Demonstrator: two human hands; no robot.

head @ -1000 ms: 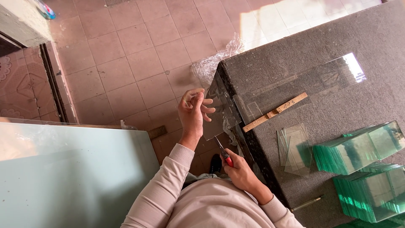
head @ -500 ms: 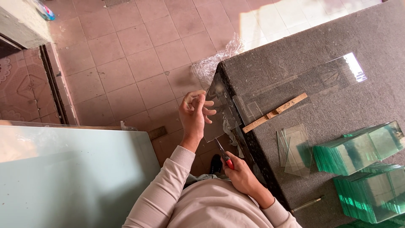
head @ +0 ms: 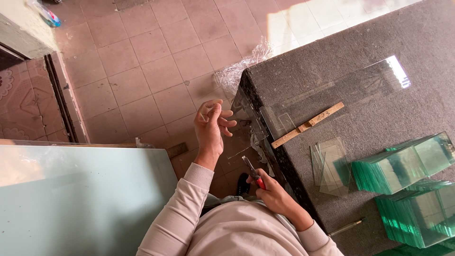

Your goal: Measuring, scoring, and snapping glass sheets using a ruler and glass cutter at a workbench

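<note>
My left hand (head: 212,124) pinches the edge of a clear glass pane (head: 244,114) that juts out past the corner of the dark grey table (head: 379,42). Close to my body, my right hand (head: 275,189) grips red-handled pliers (head: 253,173), jaws pointing up toward the pane but apart from it. A larger glass sheet (head: 332,95) lies flat on the table with a wooden ruler (head: 308,124) across it.
Small cut glass pieces (head: 332,166) lie beside two green-edged stacks of glass (head: 403,166) (head: 422,213). A thin tool (head: 346,227) rests near the table's front edge. A big frosted pane (head: 80,199) stands at my left. Crumpled plastic wrap (head: 246,66) lies on the tiled floor.
My right hand with the pliers has dropped slightly down and back from the pane. My left hand keeps its hold on the glass.
</note>
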